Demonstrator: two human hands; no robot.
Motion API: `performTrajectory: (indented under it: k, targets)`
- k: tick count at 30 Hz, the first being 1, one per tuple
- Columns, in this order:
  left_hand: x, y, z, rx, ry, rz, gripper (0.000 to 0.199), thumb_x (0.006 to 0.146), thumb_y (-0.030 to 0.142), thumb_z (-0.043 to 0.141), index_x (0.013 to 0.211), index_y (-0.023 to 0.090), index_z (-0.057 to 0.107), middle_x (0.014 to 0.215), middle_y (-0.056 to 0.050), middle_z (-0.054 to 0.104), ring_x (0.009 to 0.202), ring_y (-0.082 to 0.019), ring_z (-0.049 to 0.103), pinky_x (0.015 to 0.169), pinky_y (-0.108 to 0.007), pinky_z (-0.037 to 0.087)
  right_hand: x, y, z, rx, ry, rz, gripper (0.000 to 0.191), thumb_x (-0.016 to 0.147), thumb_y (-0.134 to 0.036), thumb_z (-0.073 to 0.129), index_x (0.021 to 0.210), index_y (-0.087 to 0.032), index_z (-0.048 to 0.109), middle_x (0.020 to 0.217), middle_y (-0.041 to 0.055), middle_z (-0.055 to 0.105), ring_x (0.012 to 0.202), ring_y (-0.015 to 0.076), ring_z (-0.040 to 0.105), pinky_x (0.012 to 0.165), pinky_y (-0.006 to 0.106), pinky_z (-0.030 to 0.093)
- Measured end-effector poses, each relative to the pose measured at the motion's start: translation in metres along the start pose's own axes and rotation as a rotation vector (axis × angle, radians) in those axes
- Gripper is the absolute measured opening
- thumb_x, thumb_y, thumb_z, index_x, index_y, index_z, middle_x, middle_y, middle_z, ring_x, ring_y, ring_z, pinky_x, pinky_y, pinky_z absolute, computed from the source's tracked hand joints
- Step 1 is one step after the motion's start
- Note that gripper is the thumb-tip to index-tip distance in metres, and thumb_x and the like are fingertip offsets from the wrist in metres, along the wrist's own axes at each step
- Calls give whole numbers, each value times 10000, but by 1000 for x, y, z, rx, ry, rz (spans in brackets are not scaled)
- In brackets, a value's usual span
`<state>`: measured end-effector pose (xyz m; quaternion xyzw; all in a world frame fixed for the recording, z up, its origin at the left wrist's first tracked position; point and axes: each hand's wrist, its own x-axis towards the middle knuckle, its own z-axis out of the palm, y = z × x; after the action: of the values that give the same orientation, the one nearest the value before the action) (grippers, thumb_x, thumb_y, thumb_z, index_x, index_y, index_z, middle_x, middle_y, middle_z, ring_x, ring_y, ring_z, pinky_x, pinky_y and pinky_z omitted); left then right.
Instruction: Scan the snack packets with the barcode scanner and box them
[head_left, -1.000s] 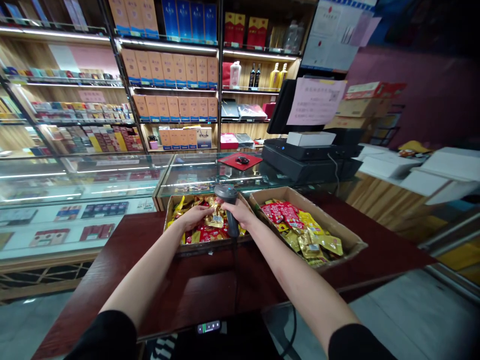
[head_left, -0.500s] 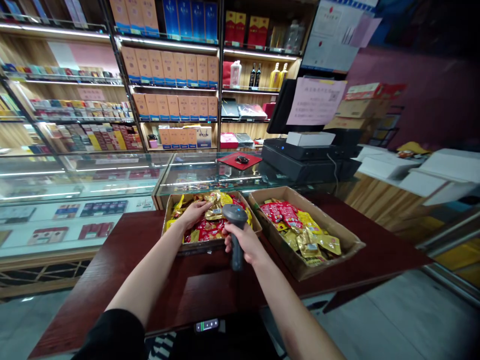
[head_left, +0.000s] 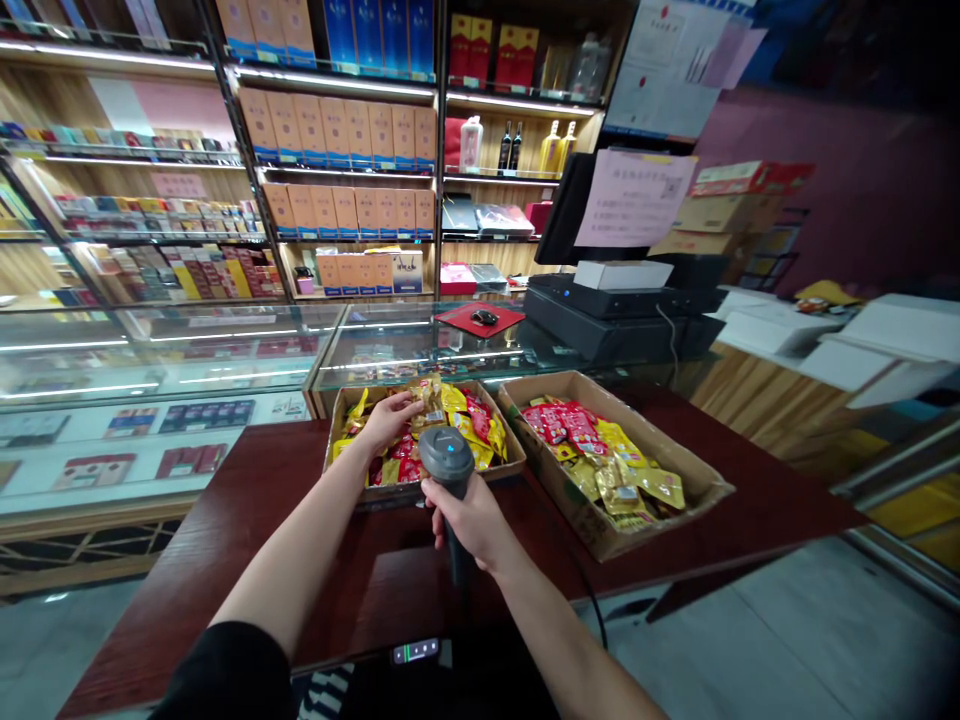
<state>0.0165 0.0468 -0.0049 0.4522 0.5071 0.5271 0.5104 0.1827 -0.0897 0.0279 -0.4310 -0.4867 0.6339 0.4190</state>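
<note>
My right hand (head_left: 474, 520) is wrapped round the handle of a dark grey barcode scanner (head_left: 447, 455), held upright just in front of the left cardboard box (head_left: 517, 462). Over that box, my left hand (head_left: 390, 422) pinches a gold snack packet (head_left: 429, 400) near the far side. Red and yellow packets (head_left: 469, 428) fill the box around it. To the right stands a second cardboard box (head_left: 622, 545), holding red packets (head_left: 566, 425) and gold packets (head_left: 619, 485). The scanner's head hides part of the left box.
Both boxes rest on a dark red wooden table (head_left: 277, 500). Behind it is a glass display counter (head_left: 390, 345) bearing a red mouse pad (head_left: 457, 318), a black mouse (head_left: 484, 317) and a till with a monitor (head_left: 562, 210). A cable (head_left: 596, 600) hangs at the table's front edge.
My right hand has drawn the scanner back toward me and slightly left, away from the box. My left hand stays at the gold packet with only a small shift.
</note>
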Motion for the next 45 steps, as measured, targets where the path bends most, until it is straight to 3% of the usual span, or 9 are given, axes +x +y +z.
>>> performTrajectory:
  k: [5,16,34,41,45]
  targets:
    - [0,0,0,1,-5,-4,671,614,445,797,1181,149,594,915,-40,685,654,-96,585,582,-206,448,2,3,0,-33,-3,27,307,679,-446,665,603,-174,545,373,-45,472,285,88,399,300,223,381]
    - [3,-3,-1,36,24,0,742,640,441,783,1272,128,555,993,-77,698,737,-118,612,687,-238,471,3,5,-4,-18,4,28,276,669,-414,665,606,-181,533,369,-47,483,278,85,398,298,209,364]
    - [2,-2,-2,41,35,20,690,634,425,794,1230,138,600,1048,-90,698,845,-161,639,784,-277,484,1,2,-3,-12,3,11,257,670,-392,650,624,-175,520,378,-57,474,284,88,405,296,211,362]
    - [2,-4,-1,-57,-97,56,616,661,379,784,1205,142,619,983,-105,700,776,-182,647,675,-285,510,-1,-1,-2,-39,-4,9,270,684,-382,634,577,-173,500,357,-48,468,275,87,403,295,202,345]
    - [1,-3,0,-36,-47,41,639,663,387,782,1218,124,606,940,-89,700,721,-146,631,643,-248,496,-1,0,-2,-11,-8,18,258,678,-386,641,603,-170,521,368,-54,464,282,87,393,297,213,353]
